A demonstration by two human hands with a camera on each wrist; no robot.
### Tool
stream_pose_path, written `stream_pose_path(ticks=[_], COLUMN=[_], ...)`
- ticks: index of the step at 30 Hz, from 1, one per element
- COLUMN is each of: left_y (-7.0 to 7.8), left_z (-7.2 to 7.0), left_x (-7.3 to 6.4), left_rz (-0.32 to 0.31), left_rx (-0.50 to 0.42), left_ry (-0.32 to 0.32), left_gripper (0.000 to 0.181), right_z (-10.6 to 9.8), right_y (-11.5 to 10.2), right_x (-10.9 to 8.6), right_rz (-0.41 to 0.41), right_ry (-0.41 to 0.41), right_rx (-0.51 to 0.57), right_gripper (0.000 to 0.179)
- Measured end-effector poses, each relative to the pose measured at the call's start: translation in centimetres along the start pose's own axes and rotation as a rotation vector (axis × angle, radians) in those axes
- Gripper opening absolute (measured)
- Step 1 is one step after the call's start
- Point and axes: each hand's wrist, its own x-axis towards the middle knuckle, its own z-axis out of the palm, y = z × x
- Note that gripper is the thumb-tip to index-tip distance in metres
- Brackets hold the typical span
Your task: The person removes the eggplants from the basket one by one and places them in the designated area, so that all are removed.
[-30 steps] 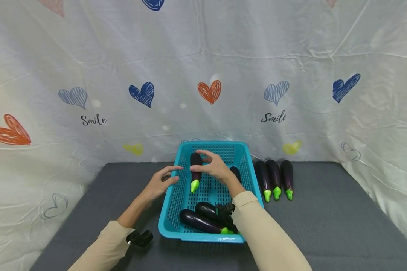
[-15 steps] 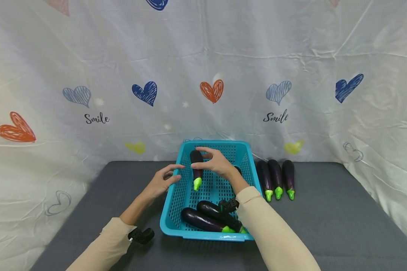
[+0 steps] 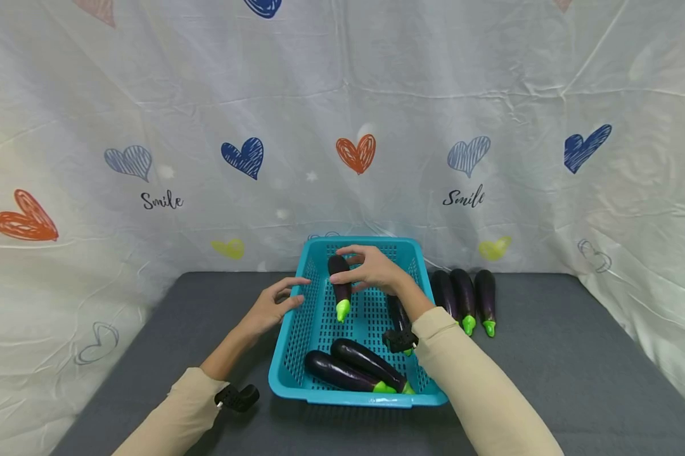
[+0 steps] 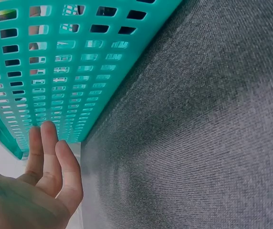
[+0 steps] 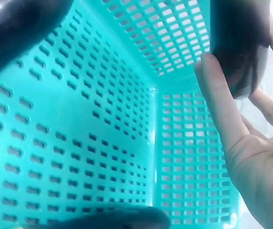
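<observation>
My right hand pinches a dark purple eggplant between thumb and fingers, its green stem end pointing down toward me. The eggplant hangs inside the blue-green plastic basket, above its floor; in the right wrist view the held eggplant shows at the upper right. Two eggplants lie along the basket's near end, and another eggplant lies at its right side, partly hidden by my right wrist. My left hand is at the basket's left rim with loosely bent fingers, outside the perforated wall.
On the grey cloth-covered table, three eggplants stand in a row right of the basket, stems toward me. A white curtain printed with hearts hangs behind the table. Black wrist cameras sit on both wrists.
My right hand has shifted slightly to the right with the eggplant, uncovering more of the one at the basket's right side. My left hand has stayed at the rim.
</observation>
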Motion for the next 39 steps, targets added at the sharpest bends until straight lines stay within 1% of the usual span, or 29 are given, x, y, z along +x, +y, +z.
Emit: stream_pose_path(ticks=[7,17,23,30,35,36,39], left_y=[-0.1,-0.2,-0.3,-0.2,0.0,0.5,0.5], left_z=[0.0,0.1,0.0,-0.1,0.0,0.0,0.0], left_x=[-0.1,-0.1,-0.2,-0.3,-0.3,-0.4,-0.4], left_rz=[-0.005,0.0,-0.002,0.006,0.011,0.012,0.018], left_rx=[0.01,0.022,0.024,0.009,0.009,0.008,0.005], left_ry=[0.003,0.005,0.006,-0.003,-0.008,-0.01,-0.01], left_gripper=[0.041,0.041,0.041,0.042,0.042,0.041,0.042], right_z=[-0.6,-2.0,-2.8,-3.6,-4.3,-4.5,-4.9], right_y=[-1.6,-3.0,-3.5,-4.1,-4.2,-4.2,-4.2], right_x=[-0.4,-1.0,-1.6,-2.2,-2.9,-3.0,-3.5], right_rz=[0.009,0.015,0.008,-0.021,-0.037,-0.041,-0.053], right_ry=[0.01,-0.022,-0.049,-0.028,-0.006,-0.009,-0.016], right_rx=[0.062,-0.011,-0.017,-0.037,-0.077,-0.078,-0.084], right_gripper=[0.075,0.083,0.085,0.086,0.086,0.086,0.088])
